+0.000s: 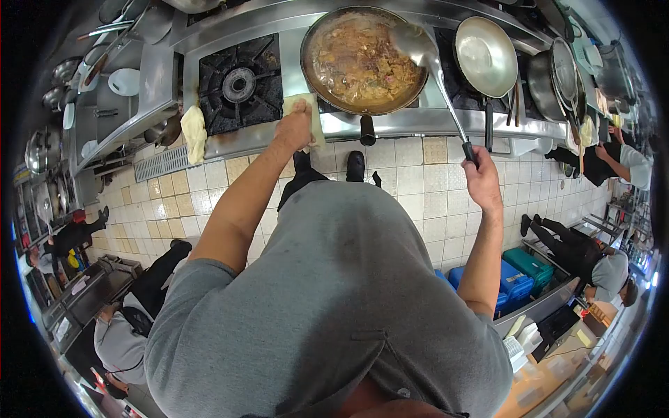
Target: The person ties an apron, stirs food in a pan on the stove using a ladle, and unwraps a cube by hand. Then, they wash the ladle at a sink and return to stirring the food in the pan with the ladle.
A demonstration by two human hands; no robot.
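Note:
My right hand point(483, 177) is closed around the black grip of a long-handled metal ladle point(449, 97). Its bowl rests over the right side of a wide pan point(304, 52), which is full of brown, saucy food point(362, 63) with chunks in it. At the pan's lower left, my left hand point(295, 127) grips a folded yellowish cloth point(316, 132) against the stove's front edge. Whether the cloth also wraps the pan's rim is hidden. The pan's short dark handle point(367, 131) points toward me, with neither hand on it.
A bare burner point(239, 85) is left of the pan, and another cloth point(194, 134) hangs over the stove edge. An empty frying pan point(486, 59) and stacked pans point(547, 87) stand to the right. Several people work around, including one point(606, 272) at lower right near blue bins point(514, 282).

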